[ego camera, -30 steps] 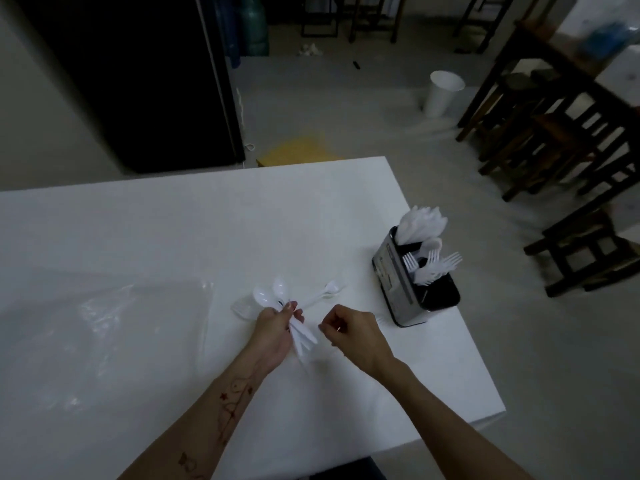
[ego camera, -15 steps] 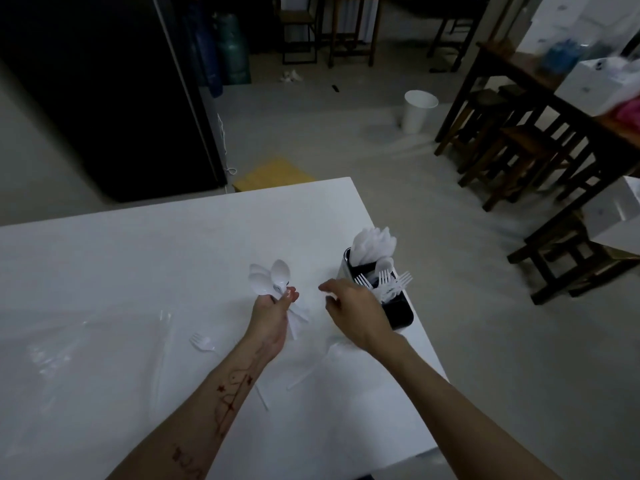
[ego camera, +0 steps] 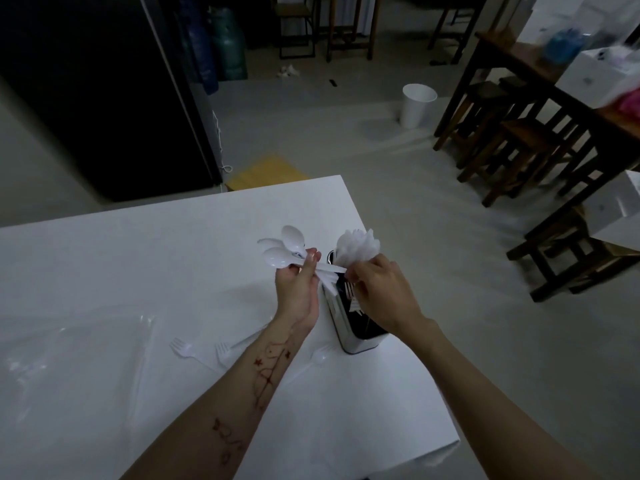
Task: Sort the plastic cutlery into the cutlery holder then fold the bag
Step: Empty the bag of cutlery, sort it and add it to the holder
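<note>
My left hand point(ego camera: 298, 292) grips bunch of spoons point(ego camera: 282, 249), bowls up, handles fanned toward cutlery holder point(ego camera: 356, 329) at worktop point(ego camera: 173, 258) right edge; right hand point(ego camera: 379, 292) fingers pinch handle ends over holder; better square handles first, lower bunch into spoon compartment, keep off forks already inside; loose forks point(ego camera: 183, 349) on worktop by clear bag point(ego camera: 69, 368); bag unfolded, flat at left.

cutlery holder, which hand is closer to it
Right. The right hand is directly over the cutlery holder; the left hand, gripping spoons, is just beside it.
</note>
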